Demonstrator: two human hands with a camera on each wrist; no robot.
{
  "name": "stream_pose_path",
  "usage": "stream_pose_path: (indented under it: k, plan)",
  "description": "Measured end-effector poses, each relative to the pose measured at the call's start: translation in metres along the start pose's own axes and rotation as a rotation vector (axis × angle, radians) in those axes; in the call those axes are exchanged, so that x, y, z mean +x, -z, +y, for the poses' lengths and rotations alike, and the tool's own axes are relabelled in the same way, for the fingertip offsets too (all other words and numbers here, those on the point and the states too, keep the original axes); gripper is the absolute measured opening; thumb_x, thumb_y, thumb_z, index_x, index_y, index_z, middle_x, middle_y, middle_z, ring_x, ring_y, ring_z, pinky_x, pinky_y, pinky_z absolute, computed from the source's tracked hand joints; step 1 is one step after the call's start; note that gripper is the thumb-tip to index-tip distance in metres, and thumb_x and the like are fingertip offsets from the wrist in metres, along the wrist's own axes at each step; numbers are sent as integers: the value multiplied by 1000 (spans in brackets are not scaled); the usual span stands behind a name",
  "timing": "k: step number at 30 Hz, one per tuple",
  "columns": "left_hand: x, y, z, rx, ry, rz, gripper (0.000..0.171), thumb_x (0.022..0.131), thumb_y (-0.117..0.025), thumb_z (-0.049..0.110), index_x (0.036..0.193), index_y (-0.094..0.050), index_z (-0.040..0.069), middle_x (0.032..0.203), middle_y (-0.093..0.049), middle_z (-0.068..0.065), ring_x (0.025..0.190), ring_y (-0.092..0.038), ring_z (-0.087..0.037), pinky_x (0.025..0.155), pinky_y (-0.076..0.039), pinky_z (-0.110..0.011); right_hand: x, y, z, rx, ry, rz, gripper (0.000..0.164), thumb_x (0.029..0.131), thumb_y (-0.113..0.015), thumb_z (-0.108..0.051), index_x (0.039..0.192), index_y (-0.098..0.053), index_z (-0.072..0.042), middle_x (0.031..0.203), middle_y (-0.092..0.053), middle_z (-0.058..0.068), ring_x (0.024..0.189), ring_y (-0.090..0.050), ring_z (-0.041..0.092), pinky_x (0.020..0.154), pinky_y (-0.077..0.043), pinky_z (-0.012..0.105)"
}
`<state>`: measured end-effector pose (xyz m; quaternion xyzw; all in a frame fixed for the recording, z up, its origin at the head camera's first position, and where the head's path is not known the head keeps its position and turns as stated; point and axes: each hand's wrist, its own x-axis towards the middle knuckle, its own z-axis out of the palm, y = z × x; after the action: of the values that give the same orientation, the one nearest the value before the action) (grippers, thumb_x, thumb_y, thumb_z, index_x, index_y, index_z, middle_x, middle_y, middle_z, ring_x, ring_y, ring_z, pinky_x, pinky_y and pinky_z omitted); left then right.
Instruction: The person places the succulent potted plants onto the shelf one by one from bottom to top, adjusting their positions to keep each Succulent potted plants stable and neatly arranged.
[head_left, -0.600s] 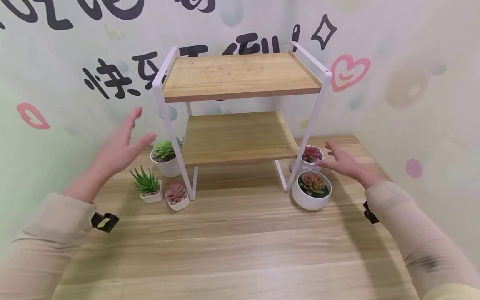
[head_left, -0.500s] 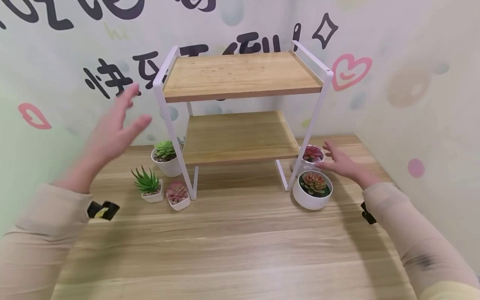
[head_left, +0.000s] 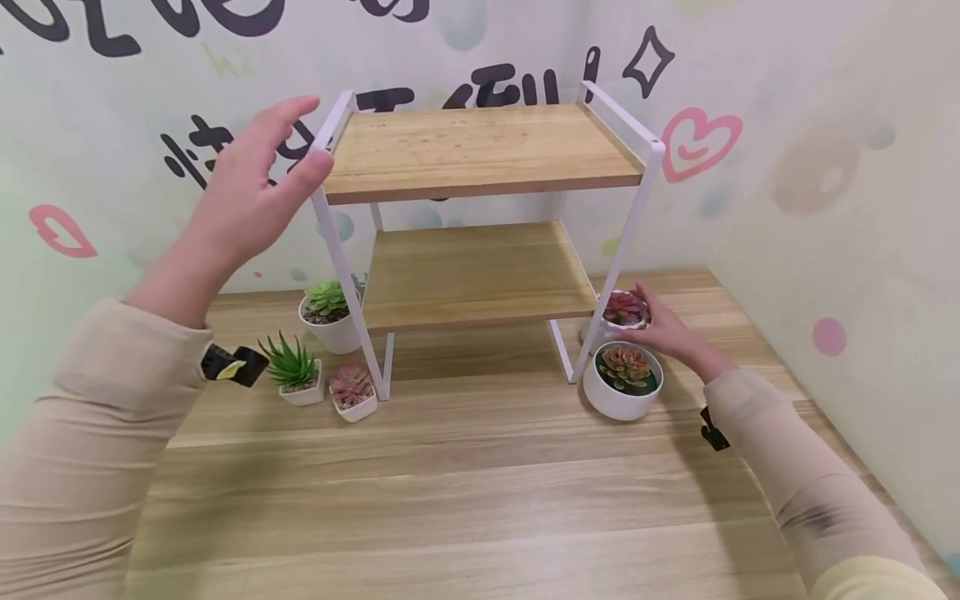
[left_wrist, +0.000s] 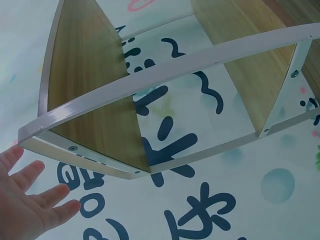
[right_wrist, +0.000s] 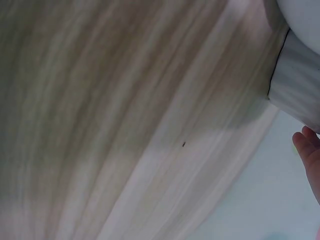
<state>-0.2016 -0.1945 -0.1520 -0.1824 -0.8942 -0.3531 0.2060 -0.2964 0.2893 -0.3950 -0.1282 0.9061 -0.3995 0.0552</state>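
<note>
My left hand (head_left: pixel 251 187) is raised at the top left corner of a two-tier shelf (head_left: pixel 487 150) with wooden boards and a white metal frame. Its fingers are spread and hold nothing; in the left wrist view, the fingertips (left_wrist: pixel 32 175) come close to the frame's corner. At the shelf's right foot, my right hand (head_left: pixel 667 329) reaches the right side of a white pot with a red succulent (head_left: pixel 624 308). Thumb and fingers stand apart on either side of that pot; whether they press it is unclear. A round white bowl with an orange-green succulent (head_left: pixel 624 379) sits just in front.
Left of the shelf stand a light-green succulent in a round pot (head_left: pixel 330 317), a spiky green plant in a square pot (head_left: pixel 296 371) and a pink succulent (head_left: pixel 352 392). Printed wall cloth (head_left: pixel 810 192) rises behind the wooden table (head_left: pixel 465 492) and along its sides.
My left hand has risen and moved right to the shelf's top corner. My right hand has moved slightly left, onto the red succulent's pot. Shelf and plants stay in place.
</note>
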Motion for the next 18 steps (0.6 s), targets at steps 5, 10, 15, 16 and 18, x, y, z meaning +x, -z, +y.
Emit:
stream_pose_path:
  k: [5,10,15,16,18]
  plan:
    - [5,-3,-2,-5,45,12,55,88,-42,42,141,-33,30,146,-32,1,132,-29,-27,103,-22,-56,0,-1,1,20,3,6,106,76,-74,-22,145,4,1,145,-21,27,131,-26,43,106,-17,56]
    - [11,-3,-5,7,60,10,57,88,-41,43,142,-33,28,146,-32,-2,130,-31,-30,101,-24,-58,0,-1,-1,-1,-10,7,107,76,-74,-24,145,4,0,146,-20,26,131,-24,43,106,-16,56]
    - [14,-4,-6,10,66,-11,56,89,-40,43,142,-34,23,145,-34,-6,128,-32,-33,101,-24,-58,0,-1,-1,6,-4,7,106,76,-74,-22,145,4,1,145,-21,27,131,-24,43,106,-16,56]
    - [14,-5,-6,8,69,-18,56,90,-40,43,142,-34,23,145,-34,-6,128,-32,-33,101,-23,-58,0,-1,-1,7,-4,6,106,76,-74,-22,144,4,1,145,-21,27,131,-24,44,106,-16,56]
    - [15,-6,-7,6,67,-28,55,90,-40,42,141,-35,21,145,-34,-6,129,-32,-33,102,-22,-57,0,-1,-1,8,-7,6,107,76,-74,-22,144,3,2,145,-21,28,131,-24,44,106,-16,57]
